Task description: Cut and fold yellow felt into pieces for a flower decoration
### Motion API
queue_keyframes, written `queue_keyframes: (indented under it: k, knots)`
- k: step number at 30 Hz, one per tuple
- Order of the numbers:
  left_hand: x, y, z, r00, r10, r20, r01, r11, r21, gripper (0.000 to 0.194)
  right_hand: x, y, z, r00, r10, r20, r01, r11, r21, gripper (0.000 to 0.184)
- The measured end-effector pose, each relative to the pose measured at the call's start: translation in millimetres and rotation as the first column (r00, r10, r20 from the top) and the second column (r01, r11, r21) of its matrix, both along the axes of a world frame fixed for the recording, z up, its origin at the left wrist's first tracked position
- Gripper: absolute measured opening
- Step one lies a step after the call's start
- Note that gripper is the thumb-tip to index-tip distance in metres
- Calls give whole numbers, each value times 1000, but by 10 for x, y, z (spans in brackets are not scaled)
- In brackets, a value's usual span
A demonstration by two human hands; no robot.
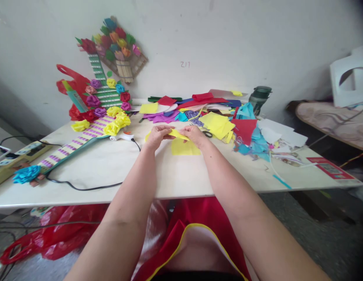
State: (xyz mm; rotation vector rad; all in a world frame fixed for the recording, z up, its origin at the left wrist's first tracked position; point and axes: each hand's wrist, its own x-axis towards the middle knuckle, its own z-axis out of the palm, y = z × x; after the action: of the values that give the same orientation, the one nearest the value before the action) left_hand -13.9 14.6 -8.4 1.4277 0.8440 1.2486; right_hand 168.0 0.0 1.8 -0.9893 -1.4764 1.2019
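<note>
A broad white table (181, 179) against a pale wall (228, 39), with handwritten marks (185, 64) on the plaster at twelve o'clock from the held strip. Below those marks, from eleven round to one, a loose heap (187, 104) of purple, red, blue and white sheets. Between two and three, overlapping yellow sheets (218, 125), with a black loop handle (207, 134) just beside; at two, a dark green bottle (259, 98). At three, blue and white scraps (259, 144) near the table's right end, then a red printed card (330, 168) toward four.

At nine, a white glue gun (122, 137), lying near a panel (76, 146) striped in purple and cream. Above, at eleven, a bunch of coloured flowers (114, 39) up against the wall; at ten, a red bag (79, 84). At eight, a black cord (84, 189) curving across the tabletop. Under the table, between seven and eight, crumpled red plastic (64, 230) over grey floor (275, 218); at six, a red apron (205, 214) edged in yellow.

At the dial's centre, raised slightly over the table: the strip (177, 134), lemon yellow, narrow and creased, running leftward past the left hand (160, 136). Pinched there by left fingers and likewise by the right hand (193, 134), with both set close together. Directly below, at six, a flat yellow square (185, 149), partly covered. Cannot tell whether joined to the strip.
</note>
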Motion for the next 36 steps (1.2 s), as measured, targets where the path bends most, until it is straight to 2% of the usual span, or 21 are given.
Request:
queue_keyframes:
  k: [11, 21, 25, 29, 33, 36]
  knots:
    - [9, -20, 27, 999, -6, 37, 10, 993, -121, 25, 5, -6, 1, 998, -24, 54, 20, 997, 68, 19]
    - [39, -42, 62, 995, -11, 97, 30, 981, -194, 21, -32, -36, 22, 994, -69, 79, 63, 995, 78, 16]
    - [33, -34, 33, 996, -64, 56, 73, 984, -162, 32, -35, -17, 11, 991, -86, 107, 69, 987, 145, 15]
    - [36, -40, 19, 998, -49, -25, 46, 993, -107, 37, -40, -28, 24, 990, -77, 122, 54, 981, 184, 12]
    - [43, -40, 19, 999, -29, -33, 28, 999, -43, 38, -45, -39, 41, 990, -79, 119, 55, 980, 192, 11]
    - [37, -25, 6, 997, -45, -68, 41, 997, -58, 37, -45, -44, 46, 987, -83, 139, 53, 977, 208, 12]
